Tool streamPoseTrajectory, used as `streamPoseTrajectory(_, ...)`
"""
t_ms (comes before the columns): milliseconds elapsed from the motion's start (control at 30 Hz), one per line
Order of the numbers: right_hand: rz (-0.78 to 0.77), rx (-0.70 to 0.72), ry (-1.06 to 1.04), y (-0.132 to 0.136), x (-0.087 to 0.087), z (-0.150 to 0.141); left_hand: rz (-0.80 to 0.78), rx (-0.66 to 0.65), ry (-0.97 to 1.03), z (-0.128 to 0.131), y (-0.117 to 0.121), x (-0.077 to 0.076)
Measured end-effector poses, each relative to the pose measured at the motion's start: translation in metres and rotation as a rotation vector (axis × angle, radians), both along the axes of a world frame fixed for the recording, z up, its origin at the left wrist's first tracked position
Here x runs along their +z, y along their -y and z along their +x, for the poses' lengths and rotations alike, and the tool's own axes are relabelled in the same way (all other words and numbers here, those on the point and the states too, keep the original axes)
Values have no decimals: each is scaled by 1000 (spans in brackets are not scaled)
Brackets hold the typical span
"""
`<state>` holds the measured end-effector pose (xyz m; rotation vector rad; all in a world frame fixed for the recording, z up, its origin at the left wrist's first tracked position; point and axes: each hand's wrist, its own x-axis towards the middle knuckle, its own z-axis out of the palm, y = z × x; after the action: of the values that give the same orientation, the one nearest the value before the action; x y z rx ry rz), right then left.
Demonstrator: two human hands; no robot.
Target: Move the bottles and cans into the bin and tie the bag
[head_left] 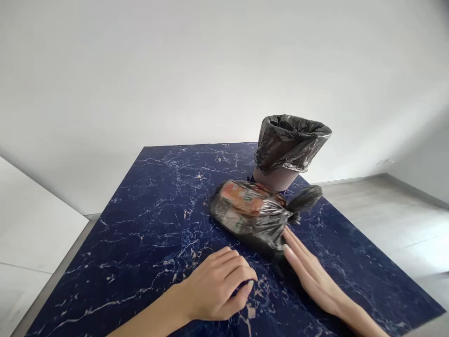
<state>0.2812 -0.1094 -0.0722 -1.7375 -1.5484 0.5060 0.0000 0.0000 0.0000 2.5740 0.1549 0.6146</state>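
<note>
A tied black plastic bag (pixel 257 224) lies on its side on the dark blue marbled table (pixel 157 234). Orange and pale contents show through its thin film, and its knotted end (pixel 305 199) points right. My right hand (pixel 312 276) has its fingers stretched out, the tips touching the near side of the bag by the knot. In front of the bag, my left hand (pixel 220 285) is loosely curled over the table, thumb close to the index finger, with nothing visible in it. Behind the bag stands a small bin (pixel 275 178) lined with a black bag (pixel 289 145) folded over its rim.
A pale wall (pixel 196 70) rises behind the table. Light grey floor (pixel 389 215) extends beyond the table's right edge, and a white surface (pixel 31 224) stands at the left.
</note>
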Motion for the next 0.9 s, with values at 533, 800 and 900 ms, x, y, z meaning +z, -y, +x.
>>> streamPoseTrajectory(533, 345, 537, 182, -83, 50, -89, 190, 644, 266, -6, -27, -8)
streamPoseTrajectory(800, 369, 143, -195, -94, 41, -73, 295, 781, 140, -7, -41, -15)
streamPoseTrajectory(900, 359, 98, -220, -100, 37, -69, 335, 745, 133, -7, -41, -15)
